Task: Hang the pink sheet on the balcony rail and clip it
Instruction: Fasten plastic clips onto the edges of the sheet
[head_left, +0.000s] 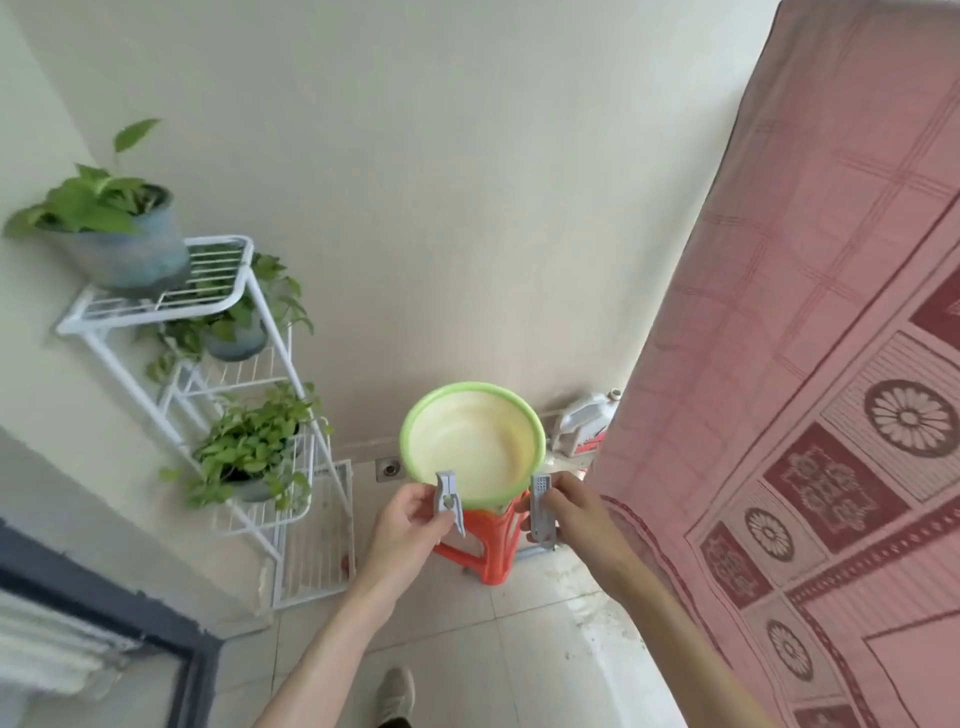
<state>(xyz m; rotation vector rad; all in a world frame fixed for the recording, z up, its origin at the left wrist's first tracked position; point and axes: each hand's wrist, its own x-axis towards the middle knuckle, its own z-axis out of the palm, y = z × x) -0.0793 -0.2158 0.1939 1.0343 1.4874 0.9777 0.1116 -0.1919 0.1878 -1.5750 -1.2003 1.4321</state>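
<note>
Pink patterned sheet (810, 364) hanging at right, two grey clips (448, 499) — held

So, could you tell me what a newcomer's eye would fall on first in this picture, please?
First the pink sheet, which hangs down the whole right side. Next the two grey clips, one clip pinched in the left hand and the other clip in the right hand, in front of the green basin on the orange stool.

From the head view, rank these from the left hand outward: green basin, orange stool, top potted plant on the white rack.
1. Orange stool, just right of the left hand.
2. Green basin, above it on the stool; nearly as close.
3. Top potted plant, far upper left.
</note>
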